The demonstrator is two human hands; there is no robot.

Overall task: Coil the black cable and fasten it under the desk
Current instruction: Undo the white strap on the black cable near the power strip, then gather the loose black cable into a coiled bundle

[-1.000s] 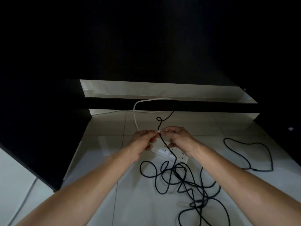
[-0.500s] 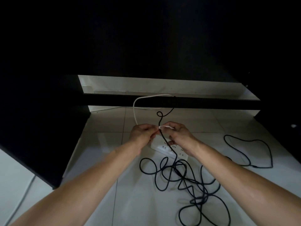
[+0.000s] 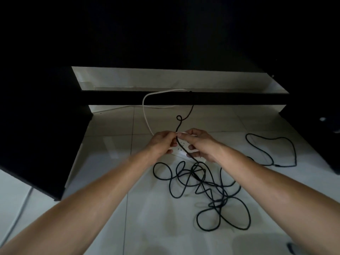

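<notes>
The black cable hangs from the dark crossbar under the desk, makes a small loop, passes between my hands and spreads in a loose tangle on the white tiled floor. My left hand and my right hand meet fingertip to fingertip around the hanging strand. Between their fingertips they pinch a small white tie at the cable. Part of the strand is hidden behind my fingers.
A white power strip lies on the floor just under my hands, with its white cord arcing up to the crossbar. Another black cable loop lies at the right. Dark desk panels stand left and right.
Both hands stay together on the white tie and the hanging strand. The view has tilted slightly, so hands and crossbar sit a little higher in frame.
</notes>
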